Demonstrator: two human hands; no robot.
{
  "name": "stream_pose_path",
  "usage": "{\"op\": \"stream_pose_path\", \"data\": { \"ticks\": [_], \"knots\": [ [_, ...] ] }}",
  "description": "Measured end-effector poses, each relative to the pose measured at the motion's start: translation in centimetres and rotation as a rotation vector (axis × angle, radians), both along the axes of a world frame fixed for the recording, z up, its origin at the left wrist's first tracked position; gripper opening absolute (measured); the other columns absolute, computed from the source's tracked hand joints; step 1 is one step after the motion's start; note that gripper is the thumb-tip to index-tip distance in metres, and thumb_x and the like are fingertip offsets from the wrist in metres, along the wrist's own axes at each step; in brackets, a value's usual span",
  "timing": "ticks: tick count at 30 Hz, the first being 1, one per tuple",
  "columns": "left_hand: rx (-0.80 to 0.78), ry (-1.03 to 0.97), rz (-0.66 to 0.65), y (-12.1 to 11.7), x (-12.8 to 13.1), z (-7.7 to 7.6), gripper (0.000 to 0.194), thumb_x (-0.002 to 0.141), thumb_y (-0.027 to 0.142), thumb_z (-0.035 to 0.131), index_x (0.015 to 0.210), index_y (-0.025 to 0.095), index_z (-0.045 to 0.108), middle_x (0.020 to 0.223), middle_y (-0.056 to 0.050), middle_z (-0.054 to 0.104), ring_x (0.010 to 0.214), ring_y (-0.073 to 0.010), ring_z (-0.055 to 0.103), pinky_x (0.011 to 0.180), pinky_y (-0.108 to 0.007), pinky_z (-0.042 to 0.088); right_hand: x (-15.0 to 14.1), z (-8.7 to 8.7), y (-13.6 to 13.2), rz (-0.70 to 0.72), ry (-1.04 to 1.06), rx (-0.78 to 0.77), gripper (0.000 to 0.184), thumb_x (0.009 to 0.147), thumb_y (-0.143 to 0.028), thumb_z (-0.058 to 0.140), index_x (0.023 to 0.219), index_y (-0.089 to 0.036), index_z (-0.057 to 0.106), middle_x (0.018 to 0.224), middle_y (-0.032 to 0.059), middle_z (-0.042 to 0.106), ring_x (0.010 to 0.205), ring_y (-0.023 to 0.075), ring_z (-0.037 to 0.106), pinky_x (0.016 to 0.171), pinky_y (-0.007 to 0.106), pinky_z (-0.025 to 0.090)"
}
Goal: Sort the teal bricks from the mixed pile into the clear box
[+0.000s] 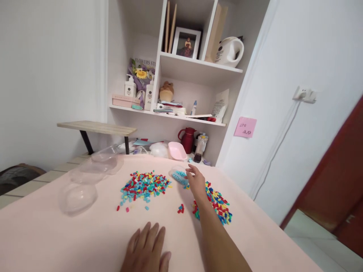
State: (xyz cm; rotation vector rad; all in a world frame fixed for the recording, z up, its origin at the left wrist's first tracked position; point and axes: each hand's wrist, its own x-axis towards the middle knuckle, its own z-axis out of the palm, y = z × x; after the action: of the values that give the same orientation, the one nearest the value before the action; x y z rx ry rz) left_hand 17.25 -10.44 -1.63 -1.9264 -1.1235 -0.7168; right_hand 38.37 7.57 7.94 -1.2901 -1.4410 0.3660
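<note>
My left hand [146, 247] lies flat on the pink tabletop [93, 241] at the bottom, fingers spread, with nothing in it. My right hand [196, 180] reaches forward to the right edge of a clear plastic bowl [174, 169] holding light blue pieces [179, 176]. Its fingers are loosely bent and apart, and I see nothing between them. Under and beside my right forearm lies a pile of mixed small plastic bricks [218, 206], partly hidden. Left of the bowl spreads another mixed pile of bricks [146, 186]. A few red and blue bricks [180, 208] sit between the piles.
Several clear plastic bowls [78, 198] stand in a row on the left. At the back are a pink basin [177, 151], a red jug [187, 139] and a bottle [200, 148]. A small wooden stand [98, 128] rises at the back left, below white shelves [198, 64].
</note>
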Motion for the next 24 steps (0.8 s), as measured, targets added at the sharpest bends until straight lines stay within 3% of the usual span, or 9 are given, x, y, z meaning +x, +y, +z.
{"op": "stream_pose_path", "data": {
  "ticks": [3,7,10,15,19,24],
  "knots": [
    [0.019,-0.006,0.003,0.0,0.1,0.3,0.035,0.087,0.042,0.053,0.116,0.028,0.066,0.115,0.004,0.073,0.105,-0.0188,0.064,0.091,-0.037,0.037,-0.2,0.2,-0.4,0.025,0.033,0.011,0.043,0.087,-0.034,0.042,0.121,-0.016,0.061,0.107,0.0095,0.069,0.070,0.0181,0.070,0.060,0.028,0.050],
    [0.014,-0.002,0.000,0.0,0.1,0.4,0.035,0.087,0.043,0.052,0.116,0.029,0.066,0.115,0.004,0.073,0.105,-0.0184,0.065,0.091,-0.036,0.038,-2.3,0.5,-1.9,0.165,-0.006,0.003,0.034,0.087,-0.030,0.044,0.105,-0.017,0.069,0.084,0.0039,0.071,0.063,0.0163,0.068,0.059,0.026,0.049],
    [0.002,-0.008,0.000,0.0,0.0,0.3,0.035,0.088,0.043,0.052,0.117,0.029,0.066,0.116,0.003,0.073,0.105,-0.0185,0.065,0.091,-0.036,0.038,-4.3,0.4,-3.5,0.336,-0.146,-0.024,0.025,0.084,-0.023,0.052,0.093,-0.022,0.074,0.074,-0.0009,0.072,0.058,0.0138,0.065,0.063,0.024,0.049],
    [-0.054,-0.016,0.011,-0.2,0.2,0.5,0.037,0.088,0.042,0.052,0.121,0.028,0.064,0.119,0.002,0.071,0.109,-0.0191,0.063,0.092,-0.036,0.038,-7.3,-0.5,-5.6,0.563,-0.614,-0.093,0.028,0.085,-0.020,0.054,0.101,-0.030,0.075,0.099,-0.0022,0.076,0.091,0.0172,0.068,0.082,0.026,0.047],
    [-0.039,-0.008,0.007,-0.3,0.1,0.8,0.038,0.088,0.041,0.052,0.121,0.027,0.064,0.119,0.002,0.072,0.108,-0.0192,0.063,0.093,-0.037,0.037,-8.3,-1.4,-6.1,0.572,-0.680,-0.120,0.033,0.085,-0.024,0.055,0.112,-0.034,0.071,0.111,-0.0014,0.072,0.101,0.0185,0.064,0.087,0.028,0.045],
    [-0.052,-0.005,0.004,-0.5,0.1,1.1,0.037,0.087,0.039,0.053,0.120,0.026,0.064,0.119,0.002,0.071,0.110,-0.0197,0.062,0.094,-0.038,0.035,-8.0,-1.8,-5.8,0.627,-0.683,-0.123,0.042,0.082,-0.025,0.063,0.121,-0.037,0.067,0.101,-0.0013,0.069,0.094,0.0176,0.062,0.084,0.027,0.043]
  ]
}}
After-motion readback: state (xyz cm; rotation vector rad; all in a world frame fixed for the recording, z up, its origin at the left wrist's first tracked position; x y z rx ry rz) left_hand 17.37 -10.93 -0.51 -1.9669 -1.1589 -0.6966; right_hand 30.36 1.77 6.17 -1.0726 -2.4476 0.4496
